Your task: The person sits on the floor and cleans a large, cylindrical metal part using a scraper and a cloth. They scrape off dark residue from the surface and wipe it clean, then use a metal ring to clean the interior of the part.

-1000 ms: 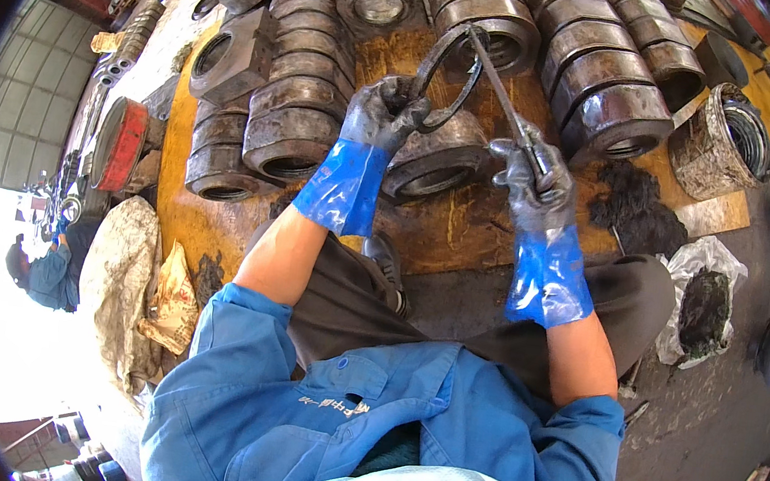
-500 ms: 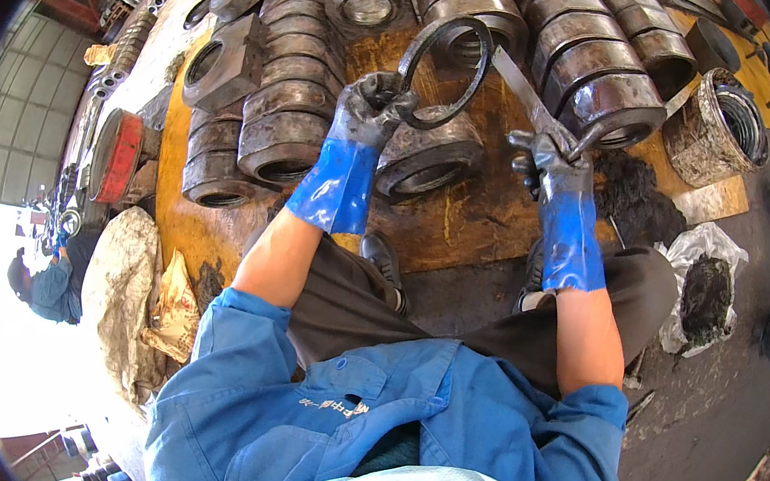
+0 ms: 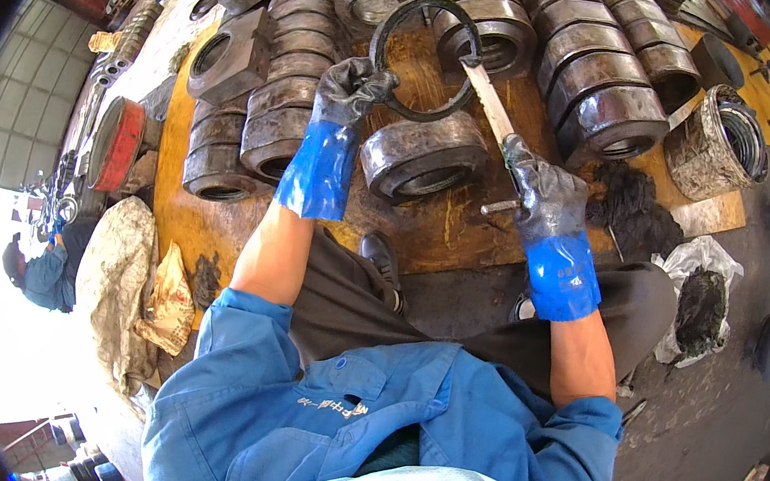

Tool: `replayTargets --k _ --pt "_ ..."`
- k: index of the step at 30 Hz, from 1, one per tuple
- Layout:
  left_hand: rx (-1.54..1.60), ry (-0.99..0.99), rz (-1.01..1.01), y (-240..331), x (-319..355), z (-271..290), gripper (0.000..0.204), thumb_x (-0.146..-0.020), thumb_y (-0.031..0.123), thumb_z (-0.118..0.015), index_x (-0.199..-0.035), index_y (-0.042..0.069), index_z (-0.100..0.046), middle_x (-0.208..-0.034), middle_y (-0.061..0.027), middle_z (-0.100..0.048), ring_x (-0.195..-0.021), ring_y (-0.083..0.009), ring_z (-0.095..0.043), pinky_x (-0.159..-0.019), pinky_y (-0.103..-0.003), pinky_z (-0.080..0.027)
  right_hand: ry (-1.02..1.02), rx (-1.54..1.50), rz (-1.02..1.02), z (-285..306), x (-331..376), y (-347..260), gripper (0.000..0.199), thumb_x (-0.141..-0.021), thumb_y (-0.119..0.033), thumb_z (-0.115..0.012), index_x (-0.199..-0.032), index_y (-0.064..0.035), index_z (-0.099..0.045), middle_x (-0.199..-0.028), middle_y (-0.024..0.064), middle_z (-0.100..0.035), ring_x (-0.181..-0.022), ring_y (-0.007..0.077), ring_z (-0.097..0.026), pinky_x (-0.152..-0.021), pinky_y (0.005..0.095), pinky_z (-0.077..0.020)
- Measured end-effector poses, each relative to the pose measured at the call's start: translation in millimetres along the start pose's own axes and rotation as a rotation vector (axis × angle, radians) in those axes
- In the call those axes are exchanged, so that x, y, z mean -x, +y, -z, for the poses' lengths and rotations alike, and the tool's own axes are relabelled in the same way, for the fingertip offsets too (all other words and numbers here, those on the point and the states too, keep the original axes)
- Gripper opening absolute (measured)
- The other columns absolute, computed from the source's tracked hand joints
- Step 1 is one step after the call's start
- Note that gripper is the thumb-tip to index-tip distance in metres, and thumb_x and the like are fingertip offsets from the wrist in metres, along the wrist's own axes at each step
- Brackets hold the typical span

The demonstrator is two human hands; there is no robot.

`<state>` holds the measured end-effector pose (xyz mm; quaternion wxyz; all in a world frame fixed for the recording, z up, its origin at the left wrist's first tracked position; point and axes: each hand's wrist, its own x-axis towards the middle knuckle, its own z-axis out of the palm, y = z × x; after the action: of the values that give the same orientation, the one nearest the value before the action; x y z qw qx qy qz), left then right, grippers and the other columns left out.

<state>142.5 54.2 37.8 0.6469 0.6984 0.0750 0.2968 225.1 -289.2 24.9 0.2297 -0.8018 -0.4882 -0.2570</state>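
Observation:
A thin black ring [image 3: 379,46] is held up over the work surface, its lower left edge gripped in the closed fingers of my left hand [image 3: 349,92]. My right hand [image 3: 549,195] is closed round a flat, pale strip-like tool [image 3: 493,105] with a dark tip. That tip overlaps the right side of the ring; whether they touch I cannot tell. A short metal rod [image 3: 502,207] sticks out leftward from under my right fingers. Both hands wear dark-palmed blue gloves. Just below the ring stands a thick steel collar [image 3: 424,154], its bore facing me.
Rows of greasy steel collars [image 3: 604,104] line the yellow-brown surface [image 3: 462,236]. At right are a grimy bucket [image 3: 704,150], dark matted material [image 3: 634,209] and a plastic bag [image 3: 680,262] holding black stuff. A stained sack [image 3: 116,275] lies left. Another person [image 3: 49,271] is far left.
The ring and my left hand have shifted left and turned. My right hand has moved slightly lower, and the strip tool has rotated in it, its tip now over the ring's right side.

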Motion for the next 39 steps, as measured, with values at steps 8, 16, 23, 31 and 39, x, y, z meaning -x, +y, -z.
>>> replayTargets --k 8,16,23,31,39 --pt "0.055 -0.015 0.183 8 -8 33 0.02 -0.089 0.009 -0.072 -0.106 0.001 -0.065 -0.095 -0.0118 -0.072 -0.084 -0.019 -0.07 -0.075 -0.031 -0.057 -0.09 0.082 -0.014 2 -2 14 0.061 -0.07 -0.003 -0.067 -0.129 -0.0158 -0.06 -0.103 0.0086 -0.069 -0.082 0.0294 -0.066 -0.067 0.0447 -0.0515" --pt "-0.124 -0.227 0.276 20 3 33 0.022 -0.093 0.013 -0.069 -0.112 0.002 -0.066 -0.095 -0.0055 -0.071 -0.081 -0.0145 -0.065 -0.072 -0.026 -0.051 -0.106 0.113 0.092 11 2 32 0.059 -0.078 -0.001 -0.06 -0.134 -0.0169 -0.057 -0.101 0.0093 -0.07 -0.079 0.0286 -0.067 -0.065 0.044 -0.0516" --pt "-0.099 -0.178 0.304 -13 5 16 0.022 -0.094 0.014 -0.069 -0.113 0.003 -0.065 -0.095 -0.0054 -0.07 -0.081 -0.0144 -0.064 -0.072 -0.026 -0.051 -0.027 -0.048 0.02 33 -10 36 0.053 -0.068 0.002 -0.07 -0.119 -0.0133 -0.066 -0.096 0.0105 -0.07 -0.075 0.0308 -0.066 -0.062 0.0432 -0.052" --pt "-0.067 -0.134 0.365 -47 -6 8 0.022 -0.094 0.014 -0.069 -0.113 0.004 -0.065 -0.095 -0.0052 -0.07 -0.081 -0.0144 -0.064 -0.072 -0.026 -0.051 0.488 -1.185 -0.632 98 -37 117 0.026 -0.093 -0.01 -0.061 -0.118 -0.0026 -0.066 -0.098 0.0073 -0.073 -0.08 0.0132 -0.07 -0.065 0.0249 -0.0547" --pt "-0.104 -0.093 0.399 -67 -18 23 0.022 -0.094 0.014 -0.068 -0.114 0.005 -0.065 -0.095 -0.0051 -0.069 -0.081 -0.0143 -0.064 -0.072 -0.026 -0.051 0.874 -1.346 -1.098 107 70 337 0.034 -0.097 -0.026 -0.063 -0.123 -0.0043 -0.061 -0.1 0.0125 -0.074 -0.066 0.0197 -0.068 -0.051 0.0298 -0.0497"
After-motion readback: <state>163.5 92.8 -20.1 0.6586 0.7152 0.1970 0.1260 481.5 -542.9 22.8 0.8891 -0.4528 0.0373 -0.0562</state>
